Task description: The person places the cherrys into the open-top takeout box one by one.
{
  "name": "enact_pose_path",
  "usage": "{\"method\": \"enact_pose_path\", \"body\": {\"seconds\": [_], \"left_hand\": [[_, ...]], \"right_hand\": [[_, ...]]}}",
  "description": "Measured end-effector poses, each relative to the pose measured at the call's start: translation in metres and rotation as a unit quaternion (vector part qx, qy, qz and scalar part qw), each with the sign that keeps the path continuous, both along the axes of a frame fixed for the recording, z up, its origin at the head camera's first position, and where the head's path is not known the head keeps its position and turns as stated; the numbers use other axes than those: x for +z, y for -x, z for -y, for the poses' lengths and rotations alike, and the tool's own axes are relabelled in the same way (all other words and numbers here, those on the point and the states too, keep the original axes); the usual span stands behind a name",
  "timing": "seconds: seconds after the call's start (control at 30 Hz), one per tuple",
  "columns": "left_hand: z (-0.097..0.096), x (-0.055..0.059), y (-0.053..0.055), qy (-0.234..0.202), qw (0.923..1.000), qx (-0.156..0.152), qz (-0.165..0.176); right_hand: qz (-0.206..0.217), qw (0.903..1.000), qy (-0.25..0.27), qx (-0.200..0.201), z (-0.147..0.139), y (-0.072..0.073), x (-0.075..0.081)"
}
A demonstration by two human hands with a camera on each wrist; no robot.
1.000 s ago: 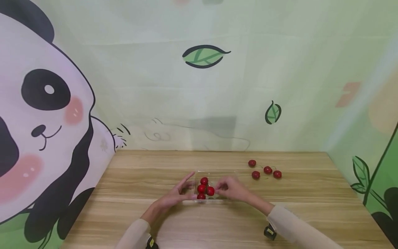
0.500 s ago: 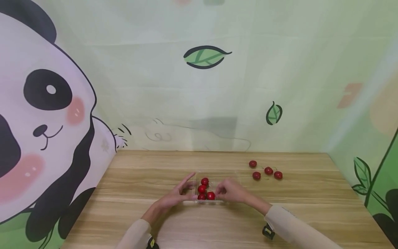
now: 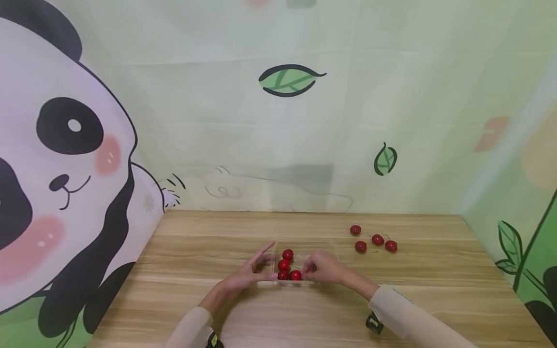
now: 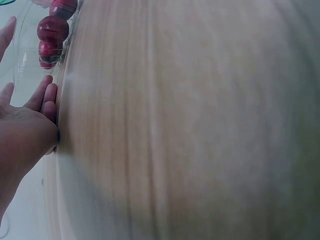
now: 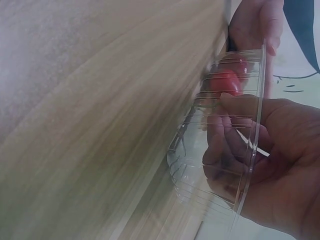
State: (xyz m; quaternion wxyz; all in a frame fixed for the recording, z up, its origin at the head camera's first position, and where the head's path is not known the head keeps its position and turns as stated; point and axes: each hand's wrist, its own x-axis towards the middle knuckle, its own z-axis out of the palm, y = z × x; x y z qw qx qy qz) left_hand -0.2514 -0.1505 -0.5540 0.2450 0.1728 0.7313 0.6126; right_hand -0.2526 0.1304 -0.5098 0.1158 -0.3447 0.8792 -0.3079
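A clear plastic box lies on the table with several red cherries in its left half, seen also through its side in the left wrist view. My right hand reaches inside, fingers curled, and its thumb and fingertips pinch at the cherry in the near row. In the right wrist view that cherry sits right at the thumb tip; a thin stem shows beside it. My left hand is spread at the box's left end, thumb at the near corner and fingers along the side.
Several more cherries with stems lie on the wooden table to the right of and behind the box. A cloth backdrop with a panda and leaves hangs behind the table.
My right hand has lowered the cherry toward the box's near wall, beside the near-left one, and then stayed almost still. My left hand keeps its place at the box's left end.
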Motion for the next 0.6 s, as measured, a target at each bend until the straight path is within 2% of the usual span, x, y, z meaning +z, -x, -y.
{"method": "enact_pose_path", "body": {"seconds": [0.23,0.47,0.6], "left_hand": [[0.000,0.000,0.001,0.006,1.0000,-0.001,-0.006],[-0.001,-0.002,0.002,0.008,1.0000,-0.003,-0.002],[-0.001,-0.002,0.002,0.005,1.0000,-0.003,-0.001]], "right_hand": [[0.005,0.9998,0.019,0.009,-0.004,0.000,0.002],[0.062,0.9942,0.088,-0.002,-0.014,-0.006,0.009],[0.078,0.9893,0.122,-0.013,-0.024,-0.009,0.012]]}}
